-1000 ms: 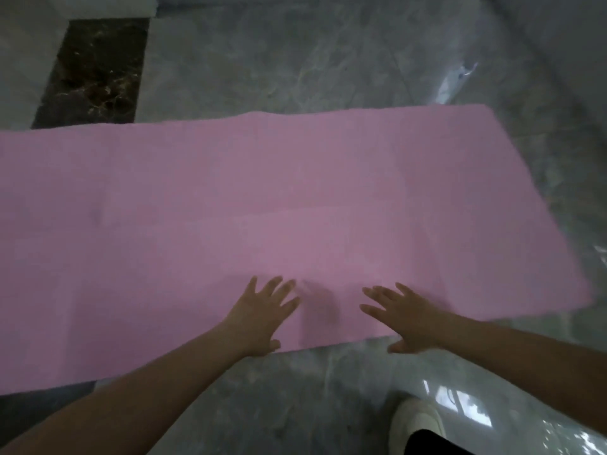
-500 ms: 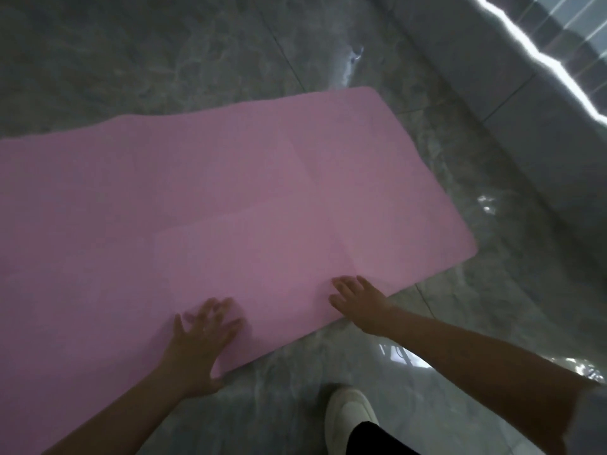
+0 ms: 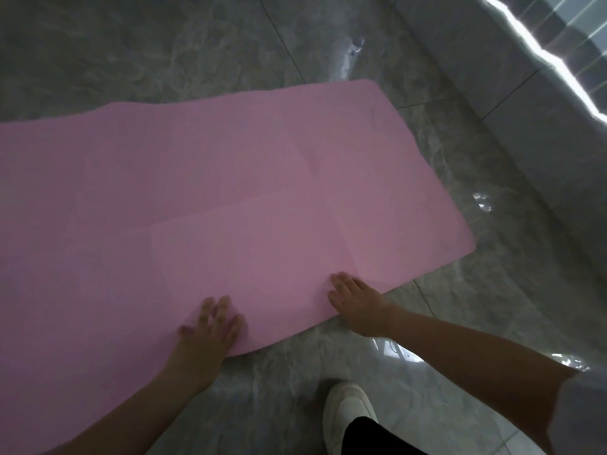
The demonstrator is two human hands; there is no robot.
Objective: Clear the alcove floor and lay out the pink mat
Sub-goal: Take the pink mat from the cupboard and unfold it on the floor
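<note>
Pink foam fills most of the view: the pink mat (image 3: 230,198) lies unrolled on the grey marble floor (image 3: 164,50), its rounded far corner and near corner both visible at the end nearest the wall. Both hands rest flat on the mat's near edge with fingers straight and spread, so neither grip has hold of anything. The left hand (image 3: 210,333) presses palm-down just inside the near edge, its fingers blurred. The right hand (image 3: 358,305) lies over the same edge closer to the mat's near corner, fingertips on the foam and the heel of the palm over the floor. Faint fold creases cross the mat's surface and its far edge runs slightly wavy. A white shoe (image 3: 348,412) stands on the floor near the mat's near edge, and a grey tiled wall (image 3: 525,103) rises beyond the mat's short end.
</note>
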